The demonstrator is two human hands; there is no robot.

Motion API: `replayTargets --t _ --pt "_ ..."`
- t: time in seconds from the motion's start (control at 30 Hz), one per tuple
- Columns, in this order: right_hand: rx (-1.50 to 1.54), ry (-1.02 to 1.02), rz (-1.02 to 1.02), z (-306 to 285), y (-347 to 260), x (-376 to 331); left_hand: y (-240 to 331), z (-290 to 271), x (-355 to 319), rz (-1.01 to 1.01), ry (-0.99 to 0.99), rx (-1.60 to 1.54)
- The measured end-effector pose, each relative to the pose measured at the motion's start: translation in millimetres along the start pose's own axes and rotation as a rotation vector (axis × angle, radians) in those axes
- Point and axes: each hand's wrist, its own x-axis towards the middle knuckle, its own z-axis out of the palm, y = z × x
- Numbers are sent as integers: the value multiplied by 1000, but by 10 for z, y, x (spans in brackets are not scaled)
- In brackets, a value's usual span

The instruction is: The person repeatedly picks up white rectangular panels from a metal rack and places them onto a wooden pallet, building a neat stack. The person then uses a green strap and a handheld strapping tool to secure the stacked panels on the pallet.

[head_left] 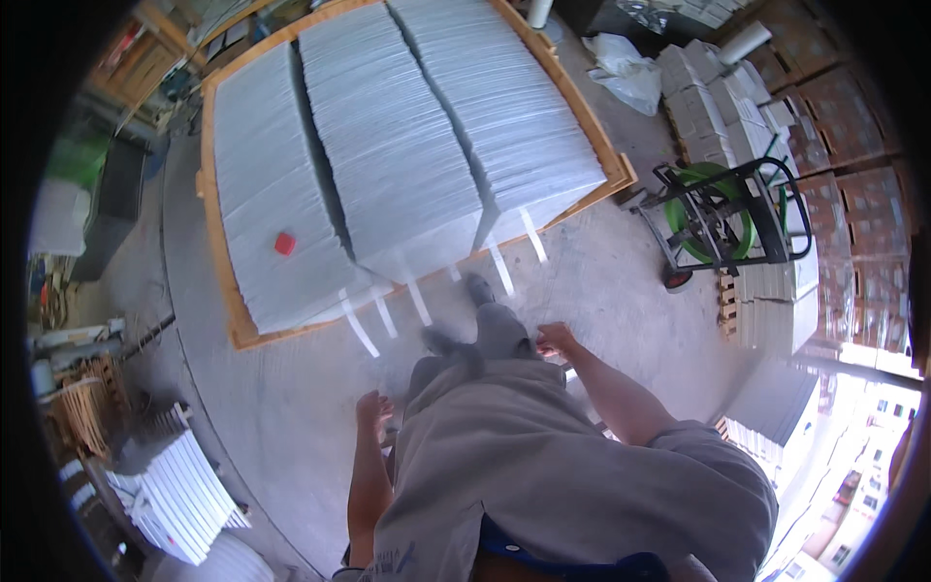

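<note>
My left hand point(373, 409) hangs beside my left thigh, its fingers loosely bent and a little apart, with nothing visible in it. Near my right thigh is my right hand point(555, 339), fingers curled in; no object shows in it. Ahead of my legs lies a large wood-framed load of grey-white, thin-layered stacks point(407, 136), split into three rows by dark gaps. Neither hand touches it. On the left row sits a small red object point(284, 243), whose kind I cannot make out. Several white straps point(412, 294) stick out from the load's near edge.
A black hand truck point(747, 209) carrying a green reel stands at the right. Behind it rise stacked white blocks point(708, 112) and wrapped brown boxes point(839, 116). White ribbed panels point(184, 495) lie at the lower left. Crumpled plastic film point(626, 76) rests beyond the load.
</note>
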Motion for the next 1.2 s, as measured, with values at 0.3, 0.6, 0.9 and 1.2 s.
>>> replayTargets --t 0.3,0.6,0.9,1.2 --pt "150 69 171 116 -279 -159 -602 -170 112 49 3 -71" --pt "57 97 199 140 -520 -201 -804 -132 189 22 -11 -73" --pt "-23 101 211 110 -568 -271 -899 -84 200 65 -15 -187" --pt "-310 -29 -11 100 -1460 -45 -1265 7 51 71 93 -404"
